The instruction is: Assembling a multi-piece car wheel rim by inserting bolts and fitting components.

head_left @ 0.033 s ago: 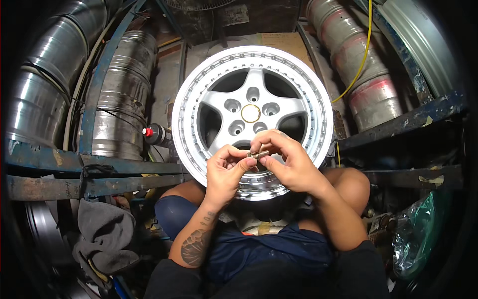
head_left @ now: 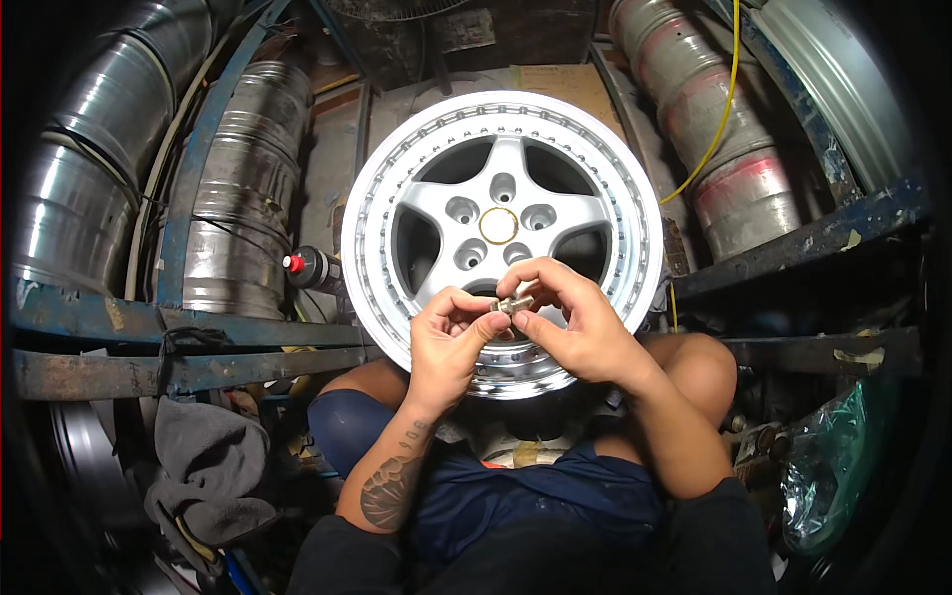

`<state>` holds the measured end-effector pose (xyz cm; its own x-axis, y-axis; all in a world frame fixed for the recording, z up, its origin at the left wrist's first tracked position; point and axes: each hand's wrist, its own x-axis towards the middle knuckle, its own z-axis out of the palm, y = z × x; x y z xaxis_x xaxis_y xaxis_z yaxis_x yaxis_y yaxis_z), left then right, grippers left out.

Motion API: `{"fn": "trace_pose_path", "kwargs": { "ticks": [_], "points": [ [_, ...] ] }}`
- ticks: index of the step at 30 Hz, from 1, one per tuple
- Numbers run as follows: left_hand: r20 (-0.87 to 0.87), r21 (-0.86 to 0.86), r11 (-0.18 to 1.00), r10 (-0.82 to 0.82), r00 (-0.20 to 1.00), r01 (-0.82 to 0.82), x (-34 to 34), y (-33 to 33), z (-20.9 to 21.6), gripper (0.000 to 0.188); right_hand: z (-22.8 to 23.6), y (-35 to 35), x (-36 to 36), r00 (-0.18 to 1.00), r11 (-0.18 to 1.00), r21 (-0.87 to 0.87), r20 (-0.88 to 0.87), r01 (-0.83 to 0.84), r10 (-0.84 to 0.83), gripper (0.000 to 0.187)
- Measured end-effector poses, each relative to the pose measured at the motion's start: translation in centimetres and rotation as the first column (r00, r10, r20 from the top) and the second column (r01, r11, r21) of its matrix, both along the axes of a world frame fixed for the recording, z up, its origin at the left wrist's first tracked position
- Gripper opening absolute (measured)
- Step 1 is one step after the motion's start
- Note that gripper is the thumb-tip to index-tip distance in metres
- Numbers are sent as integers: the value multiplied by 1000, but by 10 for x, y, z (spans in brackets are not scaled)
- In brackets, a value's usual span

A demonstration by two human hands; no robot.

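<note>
A large silver five-spoke car wheel rim with a polished lip stands face-on before me, propped close to my bent legs. In front of its lower spokes, both hands meet on a small metal piece, apparently a valve stem. My left hand is closed, pinching the left end of the valve stem between thumb and index finger. From the other side my right hand grips the valve stem with thumb and fingertips. Fingers hide part of the piece, so its full shape does not show.
Stacked metal rim barrels fill the left rack, with more barrels on the right. Blue steel rails flank me. A dark bottle with a red cap, a grey cloth, a yellow cable and a clear plastic bag lie around.
The right fingertips and the valve stem have shifted very slightly, and the piece sits at a slightly different angle. The left hand and the rim look almost unmoved.
</note>
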<state>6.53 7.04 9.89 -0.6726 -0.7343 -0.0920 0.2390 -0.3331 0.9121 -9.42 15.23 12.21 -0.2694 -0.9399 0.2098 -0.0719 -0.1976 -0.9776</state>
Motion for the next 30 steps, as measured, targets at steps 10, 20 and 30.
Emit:
{"fn": "trace_pose_path", "kwargs": {
  "ticks": [10,20,30],
  "points": [
    [-24,-33,998,56,998,-57,2,-2,0,21,7,3,-4,997,998,56,-66,-33,36,29],
    [-70,-123,990,55,996,-63,3,-2,-2,21,4,1,2,991,996,-40,110,85,-80,40],
    [-65,-177,984,21,998,-33,2,2,-2,20,5,5,-8,993,996,89,-115,-27,37,40]
  ]
}}
